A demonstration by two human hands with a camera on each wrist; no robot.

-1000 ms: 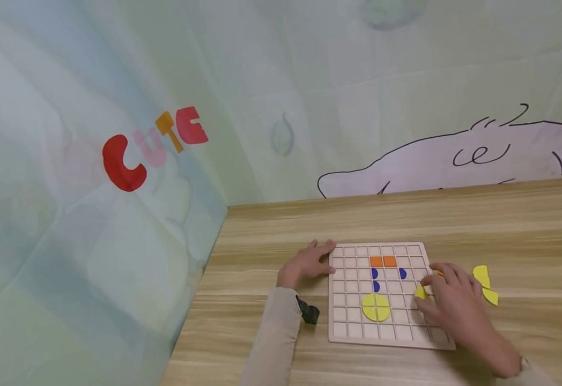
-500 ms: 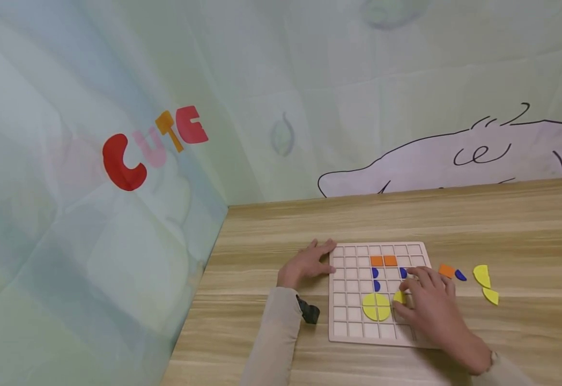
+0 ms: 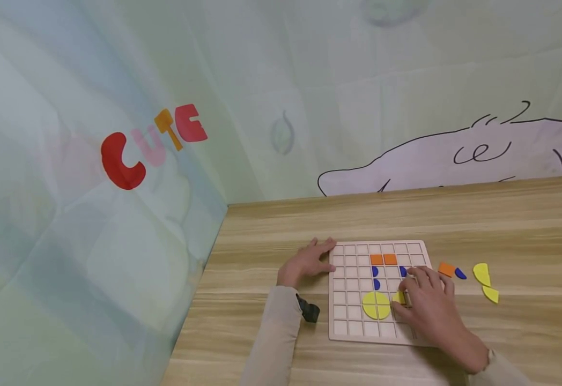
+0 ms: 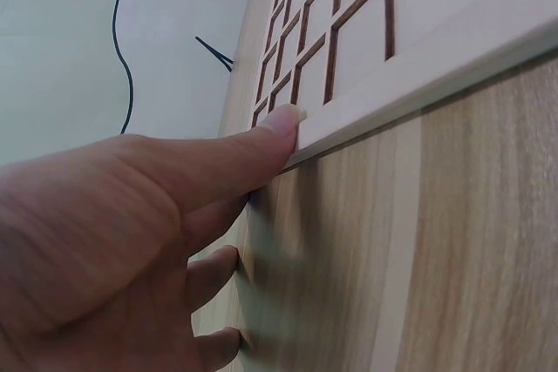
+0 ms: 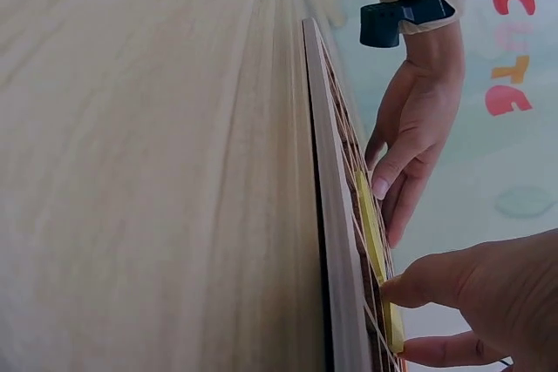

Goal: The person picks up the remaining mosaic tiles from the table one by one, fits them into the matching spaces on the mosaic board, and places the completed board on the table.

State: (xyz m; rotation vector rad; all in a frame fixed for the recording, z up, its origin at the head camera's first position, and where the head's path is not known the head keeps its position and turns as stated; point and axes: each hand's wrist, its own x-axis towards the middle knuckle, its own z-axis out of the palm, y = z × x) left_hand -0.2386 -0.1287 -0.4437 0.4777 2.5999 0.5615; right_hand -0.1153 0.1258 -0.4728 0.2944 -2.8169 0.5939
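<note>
A pale wooden grid board (image 3: pixel 352 297) lies on the table. My right hand (image 3: pixel 433 308) is over its lower right part, pinching a yellow quarter-circle piece (image 3: pixel 398 298) between thumb and fingers, one column right of a yellow circle (image 3: pixel 376 305) made of quarter pieces. In the right wrist view the held piece (image 5: pixel 395 328) is at board level; whether it sits flat cannot be told. My left hand (image 3: pixel 306 265) touches the board's left edge, fingers spread. The left wrist view shows its thumb (image 4: pixel 281 119) on the rim. Orange squares (image 3: pixel 383 259) and blue half-circle pieces (image 3: pixel 376 277) sit in cells.
Right of the board lie a loose orange square (image 3: pixel 446 269), a blue piece (image 3: pixel 460 273) and yellow pieces (image 3: pixel 481 274). A printed cloth (image 3: pixel 281 96) with coloured letters stands behind and left of the table (image 3: pixel 271 225). A black device (image 3: pixel 309 311) is on the left wrist.
My right hand has moved left across the board with the yellow piece, uncovering the loose orange square and blue piece. Over the last half second it has barely shifted. The left hand stays put.
</note>
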